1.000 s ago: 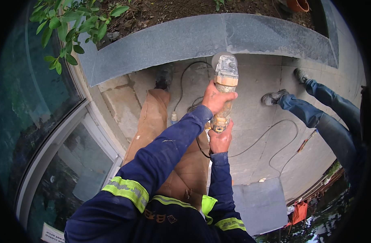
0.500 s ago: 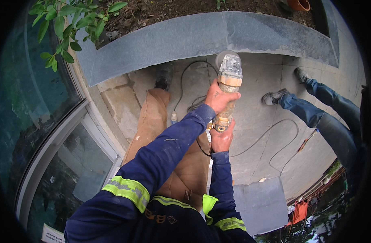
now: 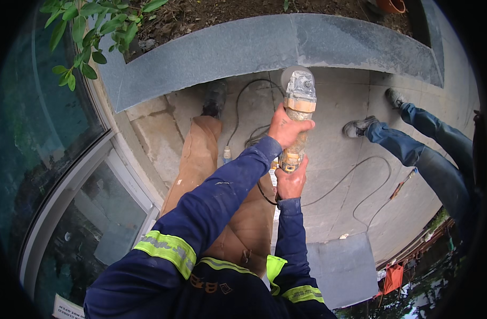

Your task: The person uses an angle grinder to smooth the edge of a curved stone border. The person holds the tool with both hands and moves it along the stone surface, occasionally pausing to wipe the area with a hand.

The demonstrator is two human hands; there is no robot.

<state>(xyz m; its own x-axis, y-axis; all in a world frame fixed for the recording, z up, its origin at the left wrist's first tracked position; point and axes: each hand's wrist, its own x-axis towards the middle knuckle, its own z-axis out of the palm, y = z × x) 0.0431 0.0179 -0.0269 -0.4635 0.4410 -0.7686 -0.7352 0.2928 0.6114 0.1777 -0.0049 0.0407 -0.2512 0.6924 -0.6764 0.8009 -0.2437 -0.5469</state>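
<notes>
A dusty angle grinder (image 3: 299, 98) points away from me, with its grey disc (image 3: 287, 75) at the lower edge of the grey stone planter face (image 3: 349, 45). My left hand (image 3: 286, 128) is closed round the grinder's body just behind its head. My right hand (image 3: 290, 183) grips the rear end, near the yellow trim. A black cord (image 3: 264, 196) hangs by my right wrist, and more cable loops lie on the paving beyond. Whether the disc meets the stone or only overlaps it in the view, I cannot tell.
Another person's legs (image 3: 403, 143) are at right. A glass door (image 3: 110, 212) borders the left, below leafy branches (image 3: 89, 32). A terracotta pot (image 3: 392, 6) sits in the soil. A grey slab (image 3: 339, 271) lies at lower right, and a small plug (image 3: 227, 155) beside my leg.
The grinder and both hands shifted slightly to the right and up from a second ago, with very little movement in the last half second. The grip is unchanged.
</notes>
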